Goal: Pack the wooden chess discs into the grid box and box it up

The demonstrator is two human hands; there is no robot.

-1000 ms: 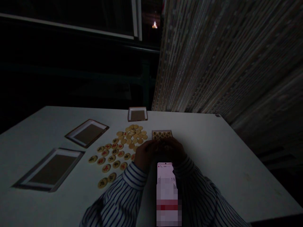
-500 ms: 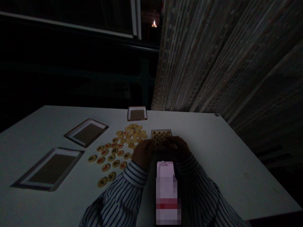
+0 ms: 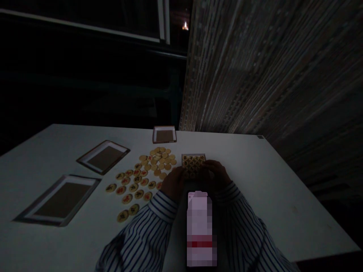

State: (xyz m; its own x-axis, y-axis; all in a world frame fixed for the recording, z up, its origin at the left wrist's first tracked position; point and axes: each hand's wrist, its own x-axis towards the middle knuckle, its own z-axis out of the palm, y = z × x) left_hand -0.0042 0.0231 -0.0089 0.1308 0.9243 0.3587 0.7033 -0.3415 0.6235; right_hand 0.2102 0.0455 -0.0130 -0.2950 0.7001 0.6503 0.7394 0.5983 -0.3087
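Note:
A small box [image 3: 193, 155] holds round Chinese chess pieces [image 3: 194, 163] in rows, with dark characters facing up. My left hand [image 3: 173, 184] is curled against the box's near left side, and its fingertips are in shadow. On the opposite side, my right hand [image 3: 217, 173] has its fingers bent round the right edge. Both hands grip the box as it rests on the table. Left of my left hand lie loose Chinese chess pieces [image 3: 133, 187], some with red or black characters up, others blank side up. Between my forearms is a phone [image 3: 200, 215] with a lit, blurred screen.
The white table [image 3: 255, 226] carries three shallow trays: a large one [image 3: 27, 218] at left, another box lid [image 3: 82, 161] behind it, and a small one [image 3: 164, 142] at the back. A string curtain [image 3: 227, 68] hangs beyond the far edge. The room is dark.
My right hand has drawn slightly outward to the box's right edge, uncovering more of the pieces inside. The loose pieces and the trays stay where they were.

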